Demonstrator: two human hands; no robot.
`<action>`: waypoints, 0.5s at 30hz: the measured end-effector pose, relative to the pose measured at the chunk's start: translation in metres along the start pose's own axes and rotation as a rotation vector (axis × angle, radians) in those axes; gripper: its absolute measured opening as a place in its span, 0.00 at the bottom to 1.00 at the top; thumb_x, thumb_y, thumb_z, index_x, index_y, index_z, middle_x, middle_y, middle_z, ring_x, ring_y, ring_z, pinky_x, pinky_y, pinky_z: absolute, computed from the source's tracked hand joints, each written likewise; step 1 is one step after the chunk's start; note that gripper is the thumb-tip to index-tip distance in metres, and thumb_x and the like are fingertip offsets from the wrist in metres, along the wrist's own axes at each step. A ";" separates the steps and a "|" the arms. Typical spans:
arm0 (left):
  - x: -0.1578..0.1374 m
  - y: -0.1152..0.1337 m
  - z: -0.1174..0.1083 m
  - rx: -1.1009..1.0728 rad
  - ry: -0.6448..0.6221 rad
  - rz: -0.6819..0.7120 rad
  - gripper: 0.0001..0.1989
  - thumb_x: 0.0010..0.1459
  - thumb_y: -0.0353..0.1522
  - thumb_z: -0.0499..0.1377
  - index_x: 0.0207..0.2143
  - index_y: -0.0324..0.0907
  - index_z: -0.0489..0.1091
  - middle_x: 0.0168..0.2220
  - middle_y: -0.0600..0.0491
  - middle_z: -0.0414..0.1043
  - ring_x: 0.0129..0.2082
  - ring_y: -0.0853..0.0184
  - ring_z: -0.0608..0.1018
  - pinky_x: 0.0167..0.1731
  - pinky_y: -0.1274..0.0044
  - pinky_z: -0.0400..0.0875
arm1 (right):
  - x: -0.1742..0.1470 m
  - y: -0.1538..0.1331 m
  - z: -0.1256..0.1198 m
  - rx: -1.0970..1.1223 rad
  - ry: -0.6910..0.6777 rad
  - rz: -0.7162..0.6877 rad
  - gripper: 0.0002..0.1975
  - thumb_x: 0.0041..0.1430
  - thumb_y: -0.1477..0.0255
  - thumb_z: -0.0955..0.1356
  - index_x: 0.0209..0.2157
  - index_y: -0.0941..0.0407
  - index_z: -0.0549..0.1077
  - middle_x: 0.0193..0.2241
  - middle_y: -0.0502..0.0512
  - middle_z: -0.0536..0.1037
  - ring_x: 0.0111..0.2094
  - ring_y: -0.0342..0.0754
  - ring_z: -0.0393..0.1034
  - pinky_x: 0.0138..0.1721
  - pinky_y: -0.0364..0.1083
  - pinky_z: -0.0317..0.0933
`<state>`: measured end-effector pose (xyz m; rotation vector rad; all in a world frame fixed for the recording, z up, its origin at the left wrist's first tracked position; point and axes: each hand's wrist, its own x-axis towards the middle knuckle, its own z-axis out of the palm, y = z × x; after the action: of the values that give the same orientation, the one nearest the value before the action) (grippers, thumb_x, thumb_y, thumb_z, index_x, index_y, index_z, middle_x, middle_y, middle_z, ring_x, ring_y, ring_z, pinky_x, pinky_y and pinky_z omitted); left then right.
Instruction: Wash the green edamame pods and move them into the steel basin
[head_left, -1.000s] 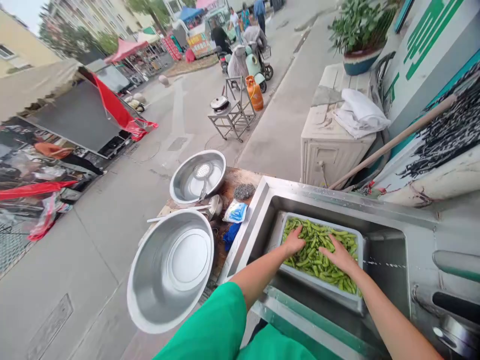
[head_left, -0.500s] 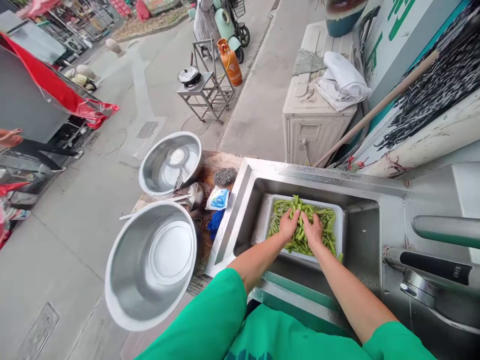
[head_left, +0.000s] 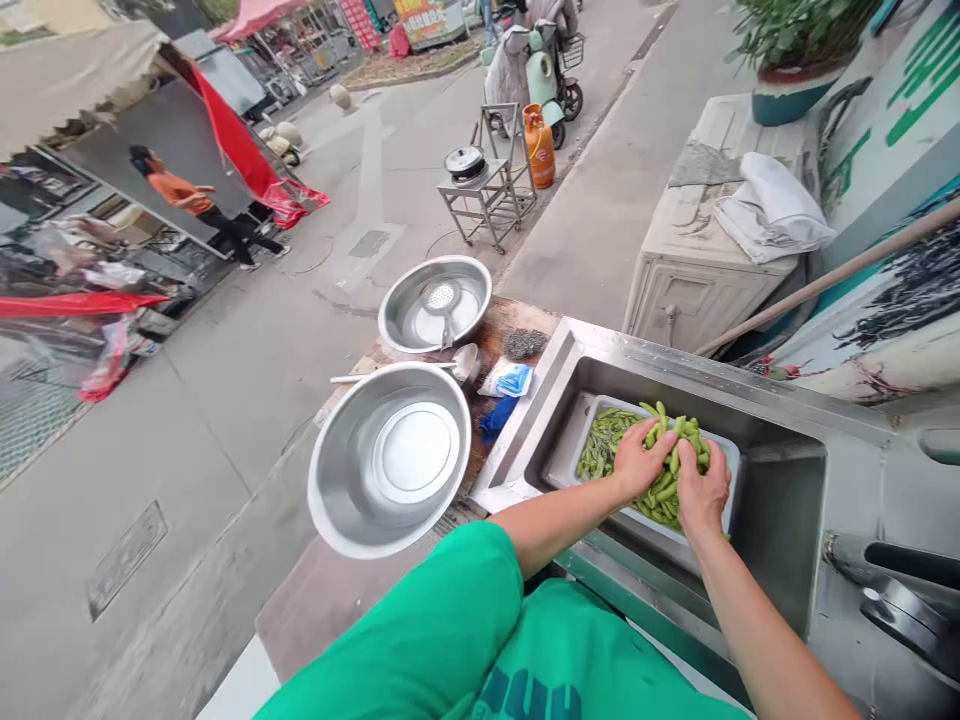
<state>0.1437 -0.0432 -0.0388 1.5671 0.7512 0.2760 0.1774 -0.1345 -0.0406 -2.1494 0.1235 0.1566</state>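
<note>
Left hand [head_left: 637,462] and right hand [head_left: 701,490] cupped together around a heap of green pods [head_left: 675,432] — more pods remain in the tray [head_left: 731,470], large bowl [head_left: 388,458] unfilled.

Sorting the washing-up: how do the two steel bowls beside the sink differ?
The near bowl looks larger and holds nothing; the far bowl looks smaller and has a skimmer lying in it. The near bowl overhangs the table edge; the far bowl sits further back. Both are shiny steel with flat bottoms.
</note>
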 end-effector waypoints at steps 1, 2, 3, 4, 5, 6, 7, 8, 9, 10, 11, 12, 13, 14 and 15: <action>-0.004 0.011 -0.008 -0.027 0.012 0.035 0.24 0.59 0.43 0.60 0.54 0.41 0.71 0.55 0.43 0.71 0.57 0.55 0.71 0.62 0.60 0.61 | -0.005 -0.011 -0.002 0.005 0.024 -0.045 0.32 0.54 0.49 0.65 0.53 0.56 0.72 0.50 0.66 0.73 0.55 0.64 0.62 0.56 0.61 0.55; -0.007 0.022 -0.017 -0.046 0.024 0.069 0.23 0.59 0.43 0.61 0.53 0.42 0.72 0.55 0.43 0.71 0.57 0.55 0.72 0.62 0.60 0.61 | -0.010 -0.023 -0.003 0.013 0.041 -0.097 0.31 0.54 0.49 0.65 0.53 0.56 0.72 0.49 0.66 0.73 0.54 0.64 0.62 0.56 0.61 0.56; -0.011 0.034 -0.029 -0.057 0.037 0.101 0.22 0.59 0.43 0.61 0.53 0.43 0.72 0.55 0.44 0.71 0.57 0.56 0.72 0.61 0.61 0.61 | -0.016 -0.037 -0.002 0.023 0.053 -0.158 0.30 0.55 0.50 0.66 0.52 0.55 0.72 0.49 0.66 0.73 0.54 0.64 0.63 0.55 0.61 0.57; -0.015 0.045 -0.044 -0.063 0.056 0.127 0.22 0.60 0.43 0.60 0.53 0.44 0.72 0.55 0.45 0.71 0.57 0.57 0.71 0.62 0.62 0.61 | -0.024 -0.052 0.000 0.037 0.057 -0.225 0.29 0.56 0.50 0.66 0.52 0.56 0.72 0.49 0.66 0.73 0.53 0.63 0.63 0.55 0.61 0.57; -0.019 0.055 -0.061 -0.069 0.086 0.149 0.22 0.60 0.43 0.60 0.54 0.45 0.72 0.55 0.46 0.71 0.57 0.58 0.71 0.62 0.63 0.61 | -0.034 -0.069 0.004 0.053 0.051 -0.294 0.28 0.57 0.50 0.66 0.51 0.56 0.72 0.48 0.65 0.74 0.53 0.63 0.64 0.54 0.61 0.58; -0.025 0.064 -0.079 -0.077 0.125 0.167 0.22 0.60 0.44 0.60 0.54 0.45 0.71 0.56 0.46 0.70 0.57 0.59 0.71 0.62 0.64 0.61 | -0.045 -0.086 0.008 0.070 0.040 -0.359 0.28 0.57 0.50 0.65 0.51 0.56 0.72 0.47 0.65 0.74 0.53 0.63 0.64 0.54 0.60 0.59; -0.031 0.072 -0.100 -0.089 0.169 0.183 0.22 0.61 0.44 0.59 0.54 0.45 0.71 0.56 0.47 0.70 0.57 0.59 0.71 0.62 0.64 0.61 | -0.059 -0.104 0.014 0.086 0.019 -0.418 0.28 0.58 0.50 0.65 0.50 0.56 0.72 0.47 0.65 0.74 0.53 0.62 0.64 0.54 0.60 0.59; -0.038 0.079 -0.123 -0.102 0.215 0.196 0.23 0.61 0.45 0.58 0.55 0.45 0.70 0.57 0.47 0.70 0.57 0.60 0.71 0.62 0.65 0.61 | -0.074 -0.122 0.022 0.101 -0.011 -0.467 0.28 0.58 0.50 0.65 0.50 0.56 0.72 0.47 0.64 0.74 0.52 0.61 0.64 0.54 0.59 0.59; -0.045 0.084 -0.147 -0.113 0.260 0.204 0.24 0.62 0.45 0.58 0.56 0.44 0.70 0.57 0.47 0.69 0.58 0.59 0.71 0.62 0.65 0.61 | -0.091 -0.140 0.031 0.116 -0.049 -0.507 0.27 0.58 0.50 0.64 0.50 0.55 0.72 0.47 0.64 0.73 0.52 0.61 0.64 0.54 0.58 0.59; -0.053 0.087 -0.172 -0.121 0.306 0.206 0.25 0.62 0.46 0.57 0.57 0.44 0.68 0.58 0.47 0.69 0.58 0.59 0.70 0.62 0.66 0.61 | -0.109 -0.156 0.042 0.131 -0.098 -0.542 0.27 0.59 0.50 0.64 0.51 0.55 0.71 0.47 0.64 0.73 0.52 0.60 0.64 0.54 0.58 0.59; -0.060 0.088 -0.198 -0.123 0.353 0.198 0.26 0.63 0.46 0.56 0.59 0.44 0.67 0.59 0.48 0.68 0.59 0.59 0.69 0.62 0.66 0.61 | -0.127 -0.172 0.055 0.147 -0.156 -0.574 0.27 0.59 0.51 0.64 0.51 0.55 0.71 0.48 0.64 0.72 0.53 0.59 0.64 0.54 0.57 0.59; -0.067 0.088 -0.224 -0.121 0.404 0.179 0.27 0.63 0.46 0.55 0.61 0.44 0.65 0.60 0.48 0.67 0.60 0.58 0.69 0.62 0.67 0.61 | -0.146 -0.186 0.070 0.163 -0.221 -0.599 0.27 0.59 0.51 0.64 0.52 0.55 0.71 0.49 0.63 0.72 0.53 0.59 0.63 0.55 0.56 0.58; -0.073 0.086 -0.251 -0.116 0.458 0.153 0.28 0.64 0.46 0.54 0.63 0.44 0.62 0.61 0.48 0.66 0.61 0.58 0.68 0.62 0.67 0.61 | -0.164 -0.199 0.087 0.174 -0.302 -0.610 0.27 0.60 0.52 0.64 0.53 0.55 0.70 0.49 0.63 0.72 0.53 0.58 0.63 0.56 0.55 0.58; -0.079 0.082 -0.277 -0.109 0.508 0.118 0.29 0.65 0.46 0.53 0.64 0.44 0.60 0.61 0.48 0.66 0.61 0.58 0.68 0.62 0.67 0.61 | -0.181 -0.209 0.106 0.179 -0.392 -0.603 0.27 0.59 0.52 0.64 0.53 0.55 0.70 0.50 0.63 0.71 0.53 0.58 0.63 0.57 0.55 0.57; -0.084 0.078 -0.302 -0.095 0.548 0.072 0.30 0.66 0.46 0.51 0.66 0.44 0.58 0.61 0.48 0.66 0.61 0.58 0.68 0.62 0.67 0.61 | -0.197 -0.218 0.125 0.175 -0.497 -0.577 0.28 0.60 0.52 0.64 0.54 0.56 0.69 0.50 0.64 0.71 0.54 0.58 0.62 0.58 0.55 0.56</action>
<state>-0.0731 0.1486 0.1048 1.4397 1.0841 0.8042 0.0070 0.0952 0.1016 -1.8297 -0.7348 0.3204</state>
